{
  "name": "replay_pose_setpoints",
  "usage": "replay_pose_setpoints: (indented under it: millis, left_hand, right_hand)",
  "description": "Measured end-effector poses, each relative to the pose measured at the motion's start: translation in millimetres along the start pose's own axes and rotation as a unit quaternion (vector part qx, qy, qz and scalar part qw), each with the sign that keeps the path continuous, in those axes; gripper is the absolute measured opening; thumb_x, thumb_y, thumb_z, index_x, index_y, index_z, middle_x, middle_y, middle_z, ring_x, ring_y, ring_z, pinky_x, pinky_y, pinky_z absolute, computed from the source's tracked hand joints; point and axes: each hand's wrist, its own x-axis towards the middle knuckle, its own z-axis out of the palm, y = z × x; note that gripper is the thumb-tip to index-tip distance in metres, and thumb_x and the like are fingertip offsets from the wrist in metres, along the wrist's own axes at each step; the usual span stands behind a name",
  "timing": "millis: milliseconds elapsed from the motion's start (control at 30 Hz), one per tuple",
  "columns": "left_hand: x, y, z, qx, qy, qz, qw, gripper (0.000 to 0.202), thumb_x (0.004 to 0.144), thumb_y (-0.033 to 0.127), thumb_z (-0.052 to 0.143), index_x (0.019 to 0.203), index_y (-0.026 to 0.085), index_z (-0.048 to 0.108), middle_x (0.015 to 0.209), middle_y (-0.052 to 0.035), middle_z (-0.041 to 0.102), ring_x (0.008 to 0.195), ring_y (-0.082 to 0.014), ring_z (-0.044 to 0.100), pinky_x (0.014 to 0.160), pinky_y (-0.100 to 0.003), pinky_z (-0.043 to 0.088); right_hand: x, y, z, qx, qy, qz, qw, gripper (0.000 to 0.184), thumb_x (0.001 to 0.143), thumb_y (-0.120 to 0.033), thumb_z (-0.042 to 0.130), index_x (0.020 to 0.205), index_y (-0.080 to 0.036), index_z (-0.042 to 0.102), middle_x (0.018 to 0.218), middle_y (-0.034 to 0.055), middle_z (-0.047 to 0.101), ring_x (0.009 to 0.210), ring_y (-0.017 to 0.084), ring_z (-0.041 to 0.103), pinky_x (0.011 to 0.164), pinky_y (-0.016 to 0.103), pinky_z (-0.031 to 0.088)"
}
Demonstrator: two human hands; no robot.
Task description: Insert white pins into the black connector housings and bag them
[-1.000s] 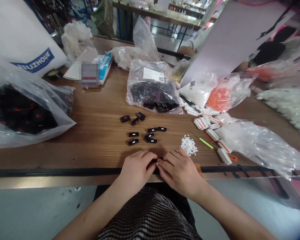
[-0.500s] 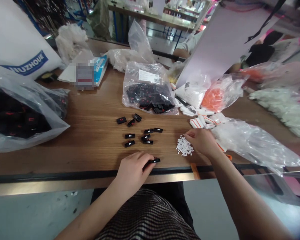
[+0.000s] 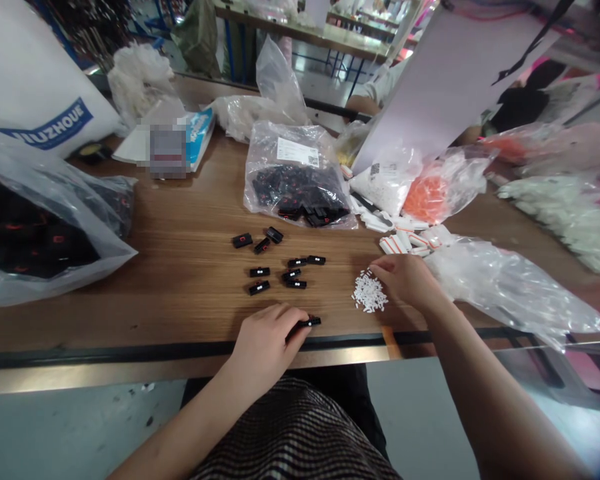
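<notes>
Near the table's front edge, my left hand [image 3: 267, 340] is closed around a black plastic connector housing [image 3: 313, 321]. One end of the housing sticks out past the fingers, with a small white spot on it. Fingertips pinched together, my right hand [image 3: 405, 280] is at the upper right edge of a pile of small white plugs [image 3: 369, 295]; whatever lies between the fingertips is too small to make out. Several black connectors with white spots [image 3: 259, 272] lie beyond my left hand. Farther back are three black connectors with red parts [image 3: 242, 240].
A clear bag of black connectors [image 3: 300, 180] lies at the back middle, and a larger open one [image 3: 40, 227] at the left. White strips with orange lines [image 3: 395, 245], a bag of orange parts [image 3: 427, 197] and a crumpled clear bag [image 3: 500, 280] occupy the right side.
My right hand has shifted very slightly at the edge of the white pile. The left hand and its connector stay in place.
</notes>
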Motion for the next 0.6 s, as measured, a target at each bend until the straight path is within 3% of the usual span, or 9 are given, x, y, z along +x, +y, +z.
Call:
replay_pose_setpoints:
  millis: [267, 367, 433, 500, 600]
  left_hand:
    - [0.1, -1.0, 0.1, -0.005, -0.001, -0.001, 1.000, 0.006, 0.092, 0.023, 0.068, 0.098, 0.022, 0.065, 0.094, -0.0015, 0.072, 0.084, -0.0218, 0.069, 0.076, -0.038, 0.056]
    - [-0.2, -0.9, 0.1, -0.007, -0.002, -0.001, 1.000, 0.007, 0.092, 0.022, 0.068, 0.097, 0.021, 0.065, 0.093, -0.0016, 0.072, 0.084, -0.0217, 0.069, 0.076, -0.038, 0.055]
    - [-0.2, -0.3, 0.1, -0.008, -0.002, 0.002, 1.000, 0.006, 0.092, 0.022, 0.067, 0.097, 0.021, 0.065, 0.093, -0.0016, 0.072, 0.085, -0.0213, 0.068, 0.077, -0.037, 0.055]
    - [0.1, 0.4, -0.1, -0.007, -0.003, 0.003, 1.000, 0.005, 0.092, 0.023, 0.067, 0.097, 0.021, 0.065, 0.093, -0.0017, 0.071, 0.084, -0.0211, 0.068, 0.077, -0.036, 0.055]
    - [0.8, 1.1, -0.7, 0.000, -0.005, 0.001, 1.000, 0.005, 0.093, 0.023, 0.066, 0.097, 0.021, 0.065, 0.091, -0.0021, 0.070, 0.083, -0.0209, 0.068, 0.076, -0.036, 0.054]
  right_hand:
    - [8.0, -5.3, 6.6, 0.022, 0.031, 0.045, 0.998, 0.022, 0.077, -0.032, 0.057, 0.067, -0.020, 0.072, 0.055, 0.0023, 0.066, 0.055, 0.018, 0.059, 0.057, 0.029, 0.034]
    - [1.0, -17.2, 6.9, 0.056, 0.040, 0.059, 0.996, 0.019, 0.077, -0.031, 0.059, 0.072, -0.019, 0.073, 0.061, 0.0018, 0.069, 0.056, 0.017, 0.061, 0.056, 0.028, 0.038]
    - [-11.7, -35.7, 7.0, 0.111, 0.036, 0.023, 0.993, 0.018, 0.080, -0.031, 0.059, 0.076, -0.020, 0.073, 0.068, 0.0013, 0.072, 0.062, 0.017, 0.064, 0.060, 0.026, 0.042]
    - [-28.4, -59.1, 9.1, 0.211, 0.018, -0.077, 0.974, 0.016, 0.083, -0.030, 0.060, 0.077, -0.021, 0.071, 0.074, 0.0010, 0.072, 0.069, 0.016, 0.064, 0.068, 0.027, 0.045]
    - [-49.6, -88.7, 16.7, 0.236, -0.027, -0.188, 0.953, 0.017, 0.089, -0.028, 0.060, 0.076, -0.021, 0.068, 0.068, -0.0018, 0.066, 0.066, 0.014, 0.058, 0.074, 0.030, 0.041]
